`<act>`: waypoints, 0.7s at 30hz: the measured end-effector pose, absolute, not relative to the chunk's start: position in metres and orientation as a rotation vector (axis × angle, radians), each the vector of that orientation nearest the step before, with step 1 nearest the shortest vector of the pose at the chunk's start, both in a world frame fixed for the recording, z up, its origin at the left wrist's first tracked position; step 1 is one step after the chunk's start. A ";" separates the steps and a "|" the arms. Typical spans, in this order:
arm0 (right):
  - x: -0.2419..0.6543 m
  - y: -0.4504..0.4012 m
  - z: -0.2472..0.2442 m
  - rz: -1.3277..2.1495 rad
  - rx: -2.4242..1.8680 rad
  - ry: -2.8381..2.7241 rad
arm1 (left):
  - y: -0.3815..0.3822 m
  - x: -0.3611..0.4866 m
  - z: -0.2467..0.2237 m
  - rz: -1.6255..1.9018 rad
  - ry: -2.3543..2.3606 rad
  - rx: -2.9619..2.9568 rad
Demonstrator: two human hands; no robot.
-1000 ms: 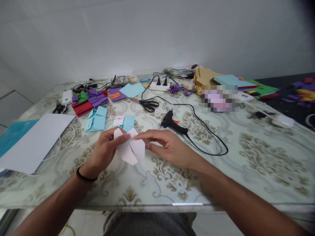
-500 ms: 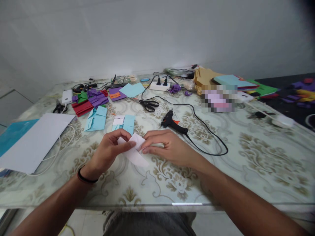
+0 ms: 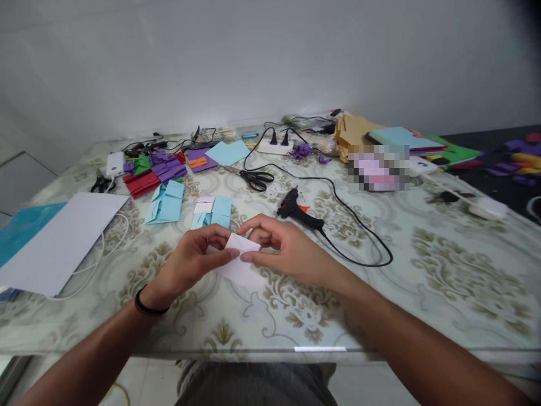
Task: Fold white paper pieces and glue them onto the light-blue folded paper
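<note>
A small white paper [image 3: 243, 243] with a folded-over part is held up between both hands above the table. My left hand [image 3: 200, 254] pinches its left side, thumb on the near face. On the right side, my right hand [image 3: 281, 248] grips the same paper with thumb and fingers. The paper's lower part hangs down toward the table. Just beyond the hands lie light blue folded papers [image 3: 221, 212], one with a white piece, and more light blue pieces [image 3: 169, 203] to their left. A black glue gun [image 3: 300, 210] rests to the right.
Black scissors [image 3: 256, 179], a white power strip [image 3: 275, 146] and coloured paper strips [image 3: 141, 183] lie farther back. White sheets [image 3: 63, 242] are at the left. The glue gun's black cable [image 3: 359, 223] loops at the right. Stacked coloured papers [image 3: 401, 138] stand at back right.
The paper has turned and its folded part has shifted slightly right. My right hand's index finger has moved to the paper's far edge, and my left thumb has slid slightly right.
</note>
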State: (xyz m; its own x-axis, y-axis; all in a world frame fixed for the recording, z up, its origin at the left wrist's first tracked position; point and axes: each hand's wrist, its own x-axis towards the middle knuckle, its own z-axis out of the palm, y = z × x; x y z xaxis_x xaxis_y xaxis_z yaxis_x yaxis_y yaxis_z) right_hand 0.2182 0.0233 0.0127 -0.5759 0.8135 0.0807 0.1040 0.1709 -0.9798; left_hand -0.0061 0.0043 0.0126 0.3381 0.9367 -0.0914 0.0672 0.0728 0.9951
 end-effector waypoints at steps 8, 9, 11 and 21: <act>0.218 0.024 0.012 1.509 -0.899 -1.779 | 0.005 -0.008 0.010 0.725 1.095 1.432; 0.218 0.025 0.012 1.524 -0.888 -1.745 | 0.005 -0.008 0.010 0.768 1.111 1.440; 0.218 0.026 0.013 1.542 -0.860 -1.698 | 0.006 -0.009 0.009 0.862 1.130 1.443; 0.218 0.027 0.013 1.475 -0.884 -1.731 | 0.004 -0.009 0.006 0.897 1.134 1.456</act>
State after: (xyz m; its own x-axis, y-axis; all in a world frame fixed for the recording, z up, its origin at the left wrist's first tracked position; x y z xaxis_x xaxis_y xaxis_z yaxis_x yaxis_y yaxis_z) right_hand 0.2181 0.0275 0.0131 -0.5323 0.8436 0.0714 0.0637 0.1240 -0.9902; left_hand -0.0091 0.0043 0.0059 0.2736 0.9612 -0.0360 0.1864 -0.0163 0.9823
